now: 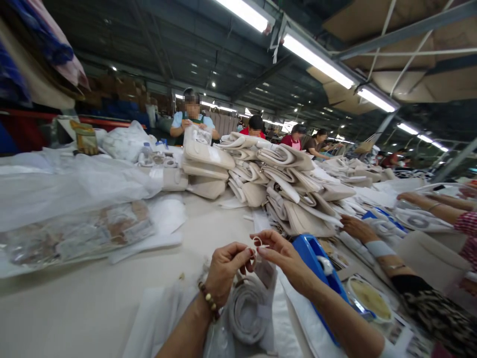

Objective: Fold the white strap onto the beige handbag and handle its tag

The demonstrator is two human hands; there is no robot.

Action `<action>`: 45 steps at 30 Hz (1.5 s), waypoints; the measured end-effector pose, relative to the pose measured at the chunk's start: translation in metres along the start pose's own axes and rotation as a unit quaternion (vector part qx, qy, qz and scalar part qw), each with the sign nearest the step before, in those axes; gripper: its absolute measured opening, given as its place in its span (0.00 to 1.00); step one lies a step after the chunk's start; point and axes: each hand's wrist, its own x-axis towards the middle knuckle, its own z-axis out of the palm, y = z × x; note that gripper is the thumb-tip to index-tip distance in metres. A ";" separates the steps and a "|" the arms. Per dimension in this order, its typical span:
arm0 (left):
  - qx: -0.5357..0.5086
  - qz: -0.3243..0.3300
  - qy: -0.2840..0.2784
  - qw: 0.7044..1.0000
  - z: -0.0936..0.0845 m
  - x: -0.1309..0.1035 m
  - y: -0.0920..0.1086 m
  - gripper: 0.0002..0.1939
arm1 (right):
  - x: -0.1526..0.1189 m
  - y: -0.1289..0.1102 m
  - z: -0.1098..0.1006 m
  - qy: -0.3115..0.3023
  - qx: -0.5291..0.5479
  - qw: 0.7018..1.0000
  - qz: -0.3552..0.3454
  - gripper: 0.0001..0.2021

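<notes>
Left end of the bench (89, 308) has a clear bag (82, 236) on it. Then the left grip (222, 268), pinching a thin white cord (261, 245) above the bench, toward the near edge, with a coil (235, 314) below. Right grip (281, 252) pinches the cord too, thumb and finger. Looks super light, bendy, maybe slippery, so I'd use fingertips right by the loop. Blue tray (306, 245) sits further right.

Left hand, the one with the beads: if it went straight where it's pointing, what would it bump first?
Past the thin white loop by its fingers, the left hand would probably bump the right hand first; depth is hard to judge.
</notes>
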 end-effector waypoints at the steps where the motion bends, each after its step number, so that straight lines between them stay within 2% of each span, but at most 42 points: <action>1: -0.012 -0.001 0.004 1.000 -0.001 0.000 0.000 0.13 | -0.001 0.003 0.001 -0.019 -0.010 1.000 0.010 0.21; 4: -0.042 -0.004 0.024 0.999 -0.003 0.001 0.000 0.12 | -0.004 0.012 0.006 -0.045 -0.014 0.998 0.041 0.28; 8: -0.067 -0.005 0.053 0.996 -0.006 0.003 0.002 0.13 | -0.004 0.018 0.007 -0.015 0.033 0.998 0.053 0.25; 13: -0.076 -0.007 0.101 0.992 -0.009 0.006 0.002 0.13 | -0.006 0.014 -0.005 -0.009 0.065 0.995 0.078 0.24; 19: -0.071 -0.012 0.158 0.985 -0.014 0.011 -0.004 0.14 | -0.013 0.013 -0.023 0.039 0.110 0.989 0.093 0.21; 25: -0.049 -0.025 0.131 0.990 -0.012 0.010 -0.004 0.19 | -0.020 0.011 -0.029 0.046 0.119 0.987 0.096 0.20; 35: -0.025 -0.028 0.090 0.995 -0.011 0.008 -0.005 0.11 | -0.026 0.009 -0.027 0.052 0.120 0.987 0.088 0.19; 40: -0.030 -0.047 0.049 0.997 -0.011 0.008 -0.009 0.13 | -0.029 0.006 -0.026 0.067 0.124 0.986 0.091 0.18; 45: -0.073 -0.068 -0.007 0.995 -0.010 0.005 -0.003 0.12 | -0.030 0.007 -0.025 0.059 0.127 0.985 0.097 0.19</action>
